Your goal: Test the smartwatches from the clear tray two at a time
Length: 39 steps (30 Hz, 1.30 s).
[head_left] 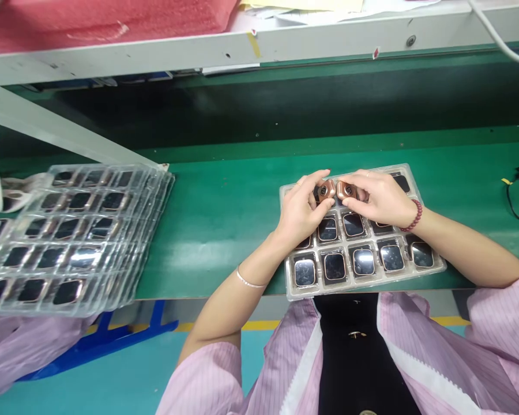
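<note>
My left hand [303, 202] pinches a copper-coloured smartwatch case [327, 190] between thumb and fingers. A matching watch case [346, 191] is gripped by my right hand [383, 197], close beside the first. Both are tipped so that a dark round spot on each faces me. Beneath my hands lies a clear plastic tray [288, 288] with square pockets. Dark-faced watch cases with gold rims, such as the watch case [364, 261] in the front row, fill the pockets that show. My hands and wrists cover part of the back rows.
To the left, a stack of clear trays [149, 230] holds more watch cases. A slanted white post [69, 124] stands behind it, and a white shelf edge [177, 52] crosses above the green table [216, 230]. At the right lies a black cable [510, 202]. Another person's hand [21, 193] shows at far left.
</note>
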Tool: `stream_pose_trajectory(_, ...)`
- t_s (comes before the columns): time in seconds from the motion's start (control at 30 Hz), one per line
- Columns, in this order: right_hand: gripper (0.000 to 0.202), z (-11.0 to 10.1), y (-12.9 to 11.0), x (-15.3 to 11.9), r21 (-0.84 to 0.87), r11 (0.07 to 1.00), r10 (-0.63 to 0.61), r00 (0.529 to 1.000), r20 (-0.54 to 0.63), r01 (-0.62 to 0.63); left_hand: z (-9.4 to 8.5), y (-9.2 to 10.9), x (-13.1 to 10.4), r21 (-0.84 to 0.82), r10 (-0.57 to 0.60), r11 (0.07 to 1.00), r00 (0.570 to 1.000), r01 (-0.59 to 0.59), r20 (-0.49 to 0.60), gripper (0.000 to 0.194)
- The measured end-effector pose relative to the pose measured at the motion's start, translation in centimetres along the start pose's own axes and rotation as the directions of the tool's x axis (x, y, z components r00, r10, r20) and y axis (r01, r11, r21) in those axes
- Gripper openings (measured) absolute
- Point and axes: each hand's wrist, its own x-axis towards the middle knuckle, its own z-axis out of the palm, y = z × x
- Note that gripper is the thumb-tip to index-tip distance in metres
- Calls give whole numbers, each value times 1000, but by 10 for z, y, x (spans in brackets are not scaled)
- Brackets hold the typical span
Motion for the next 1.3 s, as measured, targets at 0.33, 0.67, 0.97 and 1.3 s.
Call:
stream_pose_trajectory(0.33,23,0,0,0,15,1000,-3,1000,-3,3,0,2,0,-22,7,1000,1000,-7,-3,51)
stream_pose_trajectory(0.67,25,-3,1,2,156,982,99,994,36,-104,-2,5,1,-54,14,998,1000,-14,-1,47)
stream_pose_trajectory(0.97,39,0,11,5,543,762,326,934,149,-353,-1,1,4,-389,-202,895,975,220,88,49)
stream_pose_trajectory(1.3,63,-3,21,5,715,531,434,871,231,-454,0,-2,5,-496,-254,826,962,268,96,51)
